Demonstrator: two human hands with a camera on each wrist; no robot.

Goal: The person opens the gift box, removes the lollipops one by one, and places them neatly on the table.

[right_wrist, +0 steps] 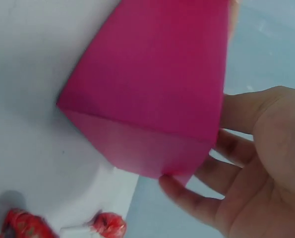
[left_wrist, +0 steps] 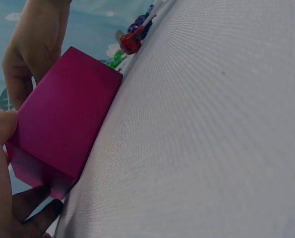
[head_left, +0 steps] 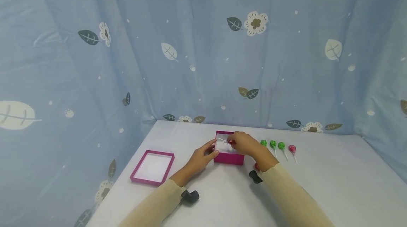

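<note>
An uncovered magenta box (head_left: 229,159) with a white inside stands on the table. My left hand (head_left: 198,159) holds it at its left side; in the left wrist view the thumb is by the upper edge and other fingers are near the lower corner. Over the box's opening, my right hand (head_left: 245,144) pinches a red-headed lollipop (head_left: 233,143), its white stick pointing left. The right wrist view shows the right hand's fingers (right_wrist: 192,201) reaching over the box rim, one touching the outer wall. That view hides the held lollipop.
A magenta box lid (head_left: 173,163) lies with its white inside up at the left. Several green lollipops (head_left: 272,144) and a pinkish-red lollipop (head_left: 292,148) lie to the right. Another red lollipop (head_left: 257,166) is partly hidden by the right forearm. A blue curtain (head_left: 206,60) hangs behind.
</note>
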